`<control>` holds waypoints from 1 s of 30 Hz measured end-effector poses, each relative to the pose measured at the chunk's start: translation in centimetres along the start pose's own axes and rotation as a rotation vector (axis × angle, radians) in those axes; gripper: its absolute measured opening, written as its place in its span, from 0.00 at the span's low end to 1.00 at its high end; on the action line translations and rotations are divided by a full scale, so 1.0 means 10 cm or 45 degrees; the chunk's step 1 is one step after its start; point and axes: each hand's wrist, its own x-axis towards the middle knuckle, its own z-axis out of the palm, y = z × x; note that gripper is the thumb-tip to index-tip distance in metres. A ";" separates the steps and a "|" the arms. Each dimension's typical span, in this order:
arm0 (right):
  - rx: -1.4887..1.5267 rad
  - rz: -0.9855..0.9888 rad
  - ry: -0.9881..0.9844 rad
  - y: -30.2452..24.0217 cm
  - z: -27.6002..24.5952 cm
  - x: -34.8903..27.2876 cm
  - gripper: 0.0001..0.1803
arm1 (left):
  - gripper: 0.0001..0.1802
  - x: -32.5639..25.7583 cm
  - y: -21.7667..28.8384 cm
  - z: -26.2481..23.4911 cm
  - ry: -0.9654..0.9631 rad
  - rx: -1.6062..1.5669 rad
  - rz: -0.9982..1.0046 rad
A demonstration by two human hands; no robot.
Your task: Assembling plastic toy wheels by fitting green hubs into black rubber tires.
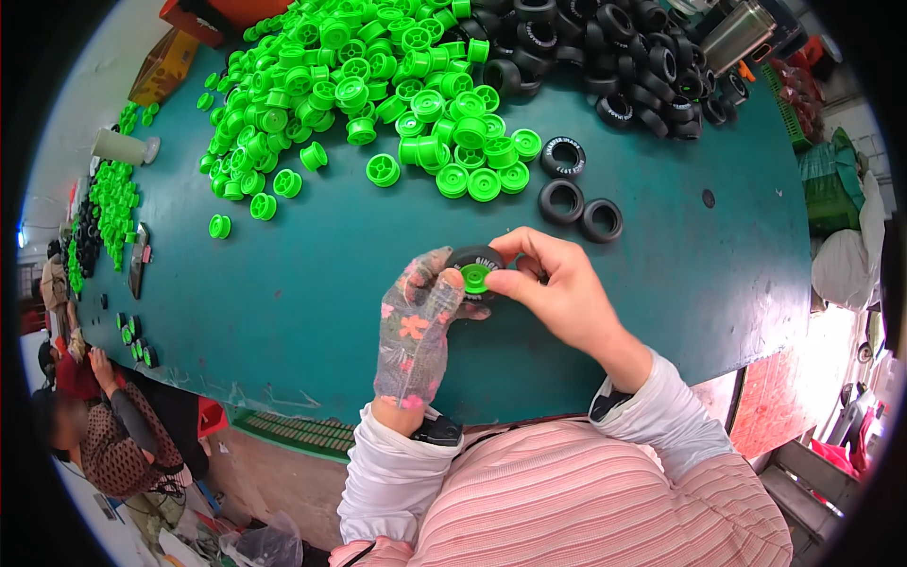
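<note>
Above the near part of the table, both my hands grip one small black rubber tyre with a bright green plastic wheel hub in its centre. My left hand, in a thin floral fingertip-free glove, closes around the tyre's left side. The bare right hand pinches the right side, thumb at the edge of the green hub and index finger on the tyre's top. Some of the right fingers are hidden behind. Beyond my hands lie three loose tyres.
A big heap of green hubs covers the table's far left, beside a pile of black tyres. A steel flask stands far right. Assembled wheels lie at the left edge, near another person. The table is green.
</note>
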 end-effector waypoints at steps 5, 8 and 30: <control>-0.280 -0.425 0.186 0.06 0.14 -0.03 0.17 | 0.30 0.05 -0.01 -0.08 -0.241 -0.482 -0.062; -0.010 -0.113 0.283 0.06 0.10 -0.02 0.10 | 0.36 0.00 0.06 -0.05 -0.175 -0.339 0.107; -0.627 -0.269 0.070 -0.09 0.20 -0.08 0.11 | 0.24 -0.04 -0.11 0.09 0.074 -0.006 0.458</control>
